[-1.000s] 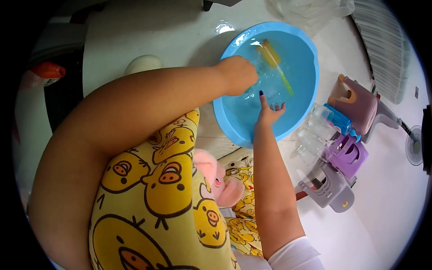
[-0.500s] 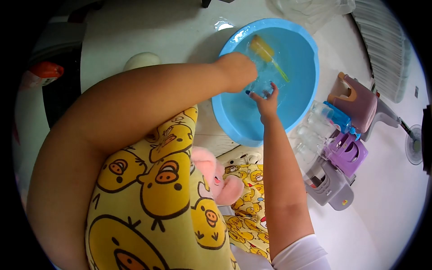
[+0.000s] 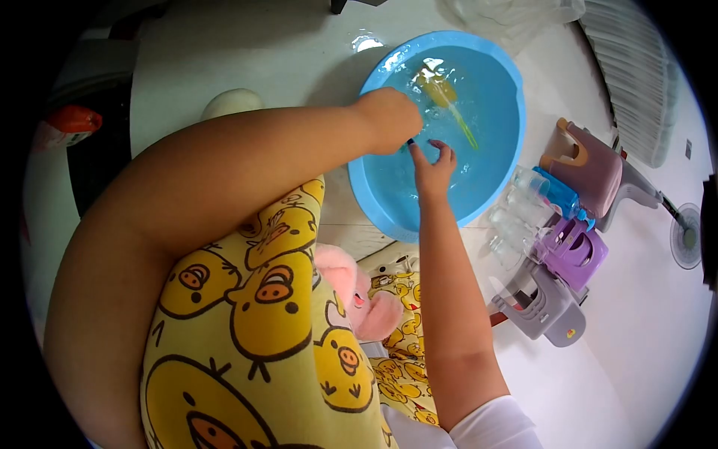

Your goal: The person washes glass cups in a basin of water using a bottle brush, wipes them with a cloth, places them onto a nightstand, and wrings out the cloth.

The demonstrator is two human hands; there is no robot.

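Head view: hands (image 3: pixel 389 121) (image 3: pixel 434 170) near each other over blue basin (image 3: pixel 497 112), right fingers (image 3: pixel 446 152) bent.

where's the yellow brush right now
In the head view, the yellow brush is inside the blue basin, in its upper part, up and to the right of the left hand.

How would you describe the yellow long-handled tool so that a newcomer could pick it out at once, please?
Find the big blue basin on the floor. In its water, above the right hand in the picture, lies the yellow long-handled tool. Its broad yellow head and thin handle, slanting down rightward, stand out against the blue.
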